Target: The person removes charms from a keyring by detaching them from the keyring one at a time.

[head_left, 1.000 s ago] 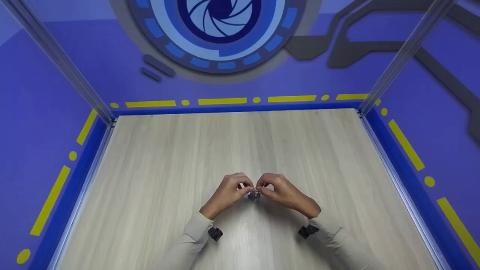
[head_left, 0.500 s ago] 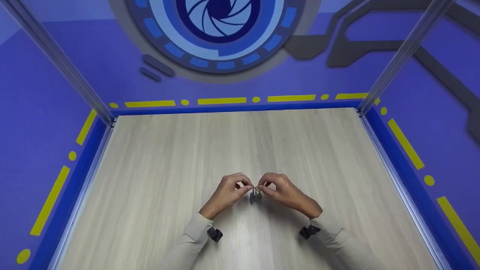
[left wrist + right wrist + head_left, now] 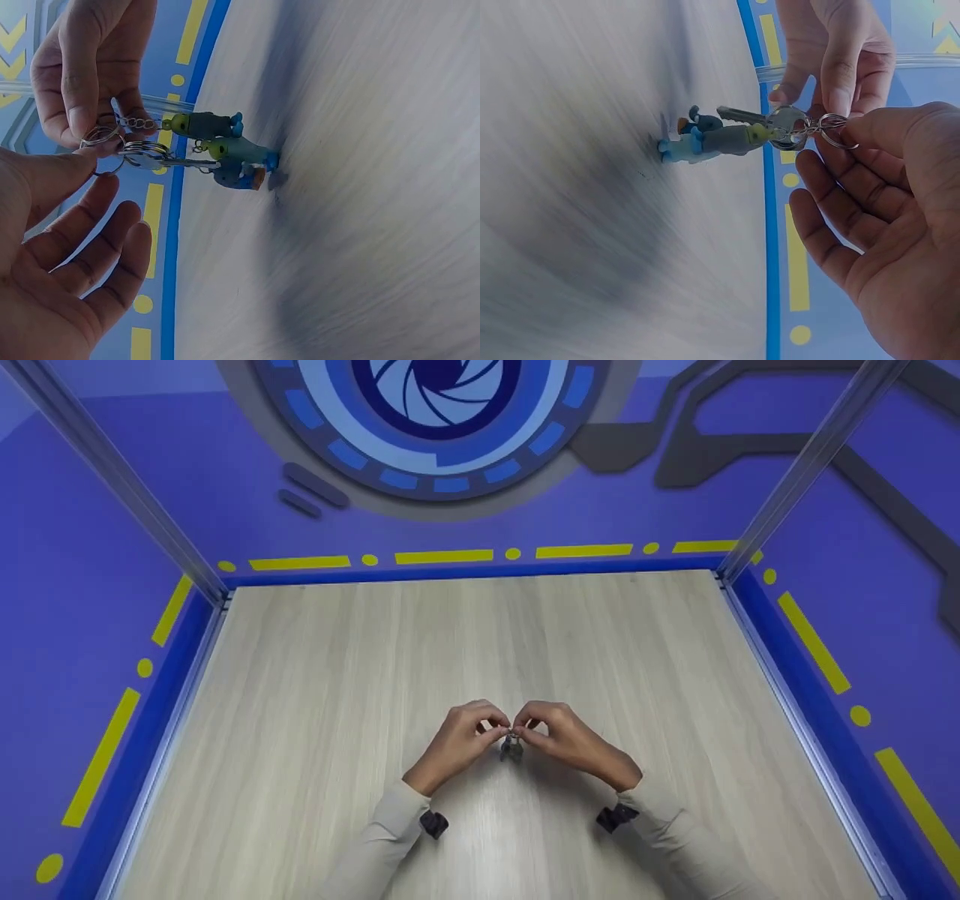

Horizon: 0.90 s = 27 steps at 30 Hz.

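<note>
Near the front of the table, my left hand (image 3: 463,741) and right hand (image 3: 566,741) meet fingertip to fingertip. Between them they pinch the thin metal split rings (image 3: 101,137) of a keychain. A silver key (image 3: 742,115) hangs from the rings, seen in both wrist views. Small rubbery figure charms dangle beside it: a dark one with a yellow-green head (image 3: 206,124), a pale blue-green one (image 3: 244,150) and a blue one with an orange-brown part (image 3: 236,176). Fingertips partly cover the rings, so how they link is unclear.
The pale wood tabletop (image 3: 480,645) stretches around the hands. Blue walls (image 3: 480,529) with yellow marks and metal corner posts (image 3: 814,457) enclose it at the back and sides. Each wrist wears a small black camera (image 3: 433,823).
The fingertips moved slightly apart half a second ago and are closer together now. The hanging charms and key have swung and turned a little. Both hands keep their pinch on the rings.
</note>
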### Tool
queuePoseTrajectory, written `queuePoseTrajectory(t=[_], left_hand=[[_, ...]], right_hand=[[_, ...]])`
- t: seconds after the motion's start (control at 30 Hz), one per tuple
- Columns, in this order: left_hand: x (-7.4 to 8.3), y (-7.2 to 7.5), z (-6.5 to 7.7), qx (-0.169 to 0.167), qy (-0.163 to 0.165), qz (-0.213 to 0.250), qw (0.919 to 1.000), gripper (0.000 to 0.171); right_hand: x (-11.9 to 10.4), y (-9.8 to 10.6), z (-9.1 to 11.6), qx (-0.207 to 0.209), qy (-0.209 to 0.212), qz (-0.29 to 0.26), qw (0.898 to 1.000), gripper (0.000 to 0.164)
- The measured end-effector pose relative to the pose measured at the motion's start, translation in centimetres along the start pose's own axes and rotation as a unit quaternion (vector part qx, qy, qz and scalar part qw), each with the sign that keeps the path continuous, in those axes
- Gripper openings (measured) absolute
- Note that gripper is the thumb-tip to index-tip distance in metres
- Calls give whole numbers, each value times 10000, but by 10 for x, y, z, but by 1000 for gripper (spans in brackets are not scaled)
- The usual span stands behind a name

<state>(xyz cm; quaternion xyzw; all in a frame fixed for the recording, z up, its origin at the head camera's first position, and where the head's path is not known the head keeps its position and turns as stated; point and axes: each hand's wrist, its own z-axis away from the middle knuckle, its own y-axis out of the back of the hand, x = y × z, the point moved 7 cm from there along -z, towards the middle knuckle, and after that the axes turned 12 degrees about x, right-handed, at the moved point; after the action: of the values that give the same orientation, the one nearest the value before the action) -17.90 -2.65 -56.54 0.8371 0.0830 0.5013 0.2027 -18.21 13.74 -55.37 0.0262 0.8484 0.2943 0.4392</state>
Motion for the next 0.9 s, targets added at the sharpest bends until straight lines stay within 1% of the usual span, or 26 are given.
queuePoseTrajectory(t=[0.1, 0.2, 0.27, 0.33, 0.4, 0.67, 0.8, 0.9], left_hand=[[3, -1, -1, 2, -204, -93, 9997, 6], [5, 0, -2, 97, -377, -119, 9992, 9], [5, 0, -1, 151, -425, -110, 9989, 10], [4, 1, -1, 186, -397, -69, 9990, 9], [2, 2, 0, 211, -317, -16, 9993, 8], [-5, 8, 4, 379, 217, 288, 9986, 9], [-9, 7, 6, 343, 458, 343, 9978, 9], [-12, 5, 6, 248, 583, 326, 9975, 9]], right_hand=[[1, -1, -1, -8, -24, 37, 10000, 4], [2, 0, -1, 13, -65, 41, 10000, 4], [3, 0, -1, 18, -98, 31, 9999, 5], [3, 0, 0, 7, -136, 7, 9999, 4], [4, 0, 0, -4, -177, -5, 9998, 4], [7, 2, 2, 108, -331, -155, 9993, 6], [9, 2, 3, 150, -485, -355, 9981, 7], [10, 2, 3, 127, -668, -483, 9965, 7]])
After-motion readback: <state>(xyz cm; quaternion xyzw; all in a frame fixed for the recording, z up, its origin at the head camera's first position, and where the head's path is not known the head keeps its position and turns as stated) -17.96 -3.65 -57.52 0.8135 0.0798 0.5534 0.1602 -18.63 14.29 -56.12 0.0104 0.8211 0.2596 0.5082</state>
